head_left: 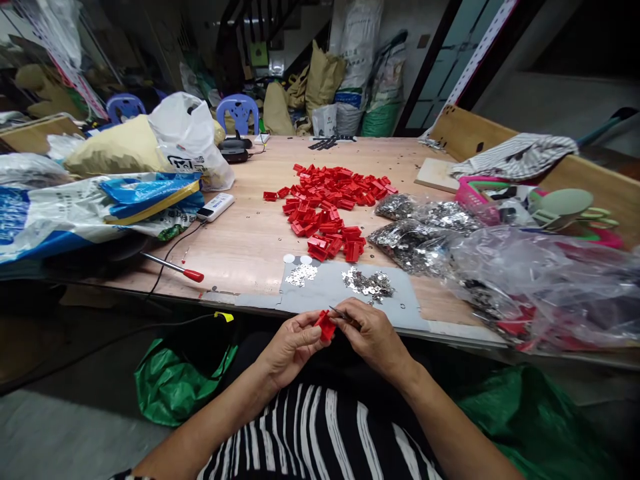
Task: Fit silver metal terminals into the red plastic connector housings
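My left hand [296, 343] pinches a small red plastic part [326, 327], a box-like piece, just in front of the table edge. Against its right side, my right hand [375, 337] is closed on a slim dark pointed tool [345, 315] whose tip reaches over the red part. I cannot tell whether it is a pair of tweezers. Beyond both hands lies a grey mat [325, 293] bearing two small heaps of metal pieces, a brighter heap [301, 275] and a darker heap [370, 283]. Farther back spreads a large pile of similar red parts [335, 193].
Clear plastic bags of metal pieces [425, 233] crowd the right, beside a pink basket [475, 197]. At left are large sacks [120, 147], a white device [216, 207] and a red-tipped lever [193, 274]. Green bags [175, 380] hang below the table edge.
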Demonstrator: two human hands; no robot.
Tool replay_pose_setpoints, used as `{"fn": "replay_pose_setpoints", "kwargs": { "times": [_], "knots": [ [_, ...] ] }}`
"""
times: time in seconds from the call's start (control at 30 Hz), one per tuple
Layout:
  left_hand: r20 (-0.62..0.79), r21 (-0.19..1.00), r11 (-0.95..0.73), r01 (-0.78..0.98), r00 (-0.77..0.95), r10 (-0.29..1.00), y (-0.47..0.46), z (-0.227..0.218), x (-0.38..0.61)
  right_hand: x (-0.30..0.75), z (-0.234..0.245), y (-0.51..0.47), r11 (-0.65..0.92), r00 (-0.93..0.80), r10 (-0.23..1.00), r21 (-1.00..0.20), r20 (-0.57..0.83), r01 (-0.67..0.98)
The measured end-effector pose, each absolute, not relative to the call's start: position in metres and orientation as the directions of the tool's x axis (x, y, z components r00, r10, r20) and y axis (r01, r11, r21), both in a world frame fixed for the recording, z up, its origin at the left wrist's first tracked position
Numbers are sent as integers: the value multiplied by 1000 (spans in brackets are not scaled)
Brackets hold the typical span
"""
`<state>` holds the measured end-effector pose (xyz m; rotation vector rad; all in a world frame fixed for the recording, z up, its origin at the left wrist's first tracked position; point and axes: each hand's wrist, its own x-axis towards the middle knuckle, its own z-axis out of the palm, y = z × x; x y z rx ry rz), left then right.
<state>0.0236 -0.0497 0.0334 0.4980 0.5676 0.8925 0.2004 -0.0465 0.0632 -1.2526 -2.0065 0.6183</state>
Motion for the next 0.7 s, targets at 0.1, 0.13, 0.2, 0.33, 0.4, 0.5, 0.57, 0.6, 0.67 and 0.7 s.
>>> {"fn": "replay_pose_setpoints", "kwargs": {
  "times": [0.1,0.13,0.2,0.33,0.4,0.5,0.57,0.6,0.67,0.7],
  "knots": [
    [-239,622,529,-577,503,830,-50,32,25,202,62,-47,416,-324,907,-695,269,586],
    [-239,623,526,-579,499,833,-50,31,25,203,62,-47,409,-333,909,-694,251,593],
    [-245,621,524,-583,491,836,-50,30,26,205,62,-47,386,-350,914,-695,203,606],
    [-268,615,530,-584,478,837,-49,28,26,212,64,-47,336,-393,912,-755,113,563],
    [-282,615,534,-580,471,836,-49,27,25,216,63,-46,285,-369,926,-797,84,533],
    [-304,619,539,-571,458,835,-49,27,26,220,60,-44,173,-258,966,-825,34,538],
    [-310,625,538,-565,453,836,-49,27,26,220,57,-43,129,-218,976,-832,9,540],
    [-311,630,537,-561,451,836,-49,27,27,220,56,-42,121,-216,976,-836,3,535],
    [-310,643,534,-549,451,837,-50,28,27,218,53,-41,115,-229,973,-849,-7,515],
    [-310,651,533,-541,451,837,-50,28,27,217,51,-40,109,-238,971,-857,-17,503]
  ]
}}
